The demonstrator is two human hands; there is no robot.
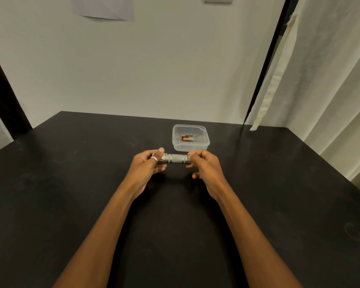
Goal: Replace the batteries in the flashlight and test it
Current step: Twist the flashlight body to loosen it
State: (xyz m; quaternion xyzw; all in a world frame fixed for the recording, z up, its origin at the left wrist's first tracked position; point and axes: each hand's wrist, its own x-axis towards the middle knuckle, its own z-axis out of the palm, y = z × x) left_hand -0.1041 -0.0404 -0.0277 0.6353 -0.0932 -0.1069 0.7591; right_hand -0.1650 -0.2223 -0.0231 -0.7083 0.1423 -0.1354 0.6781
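Note:
A short grey metal flashlight (175, 158) lies level between both hands, a little above the black table (71, 173). My left hand (148, 167), a ring on its thumb, grips the flashlight's left end. My right hand (204, 165) pinches the right end with its fingertips. Both ends are hidden by the fingers. Just behind the flashlight stands a small clear plastic box (204, 142) holding a few orange and black batteries (188, 138).
The black table runs back to a white wall. A pale curtain (320, 90) hangs along the right side beside a dark frame. A dark post stands at the left edge.

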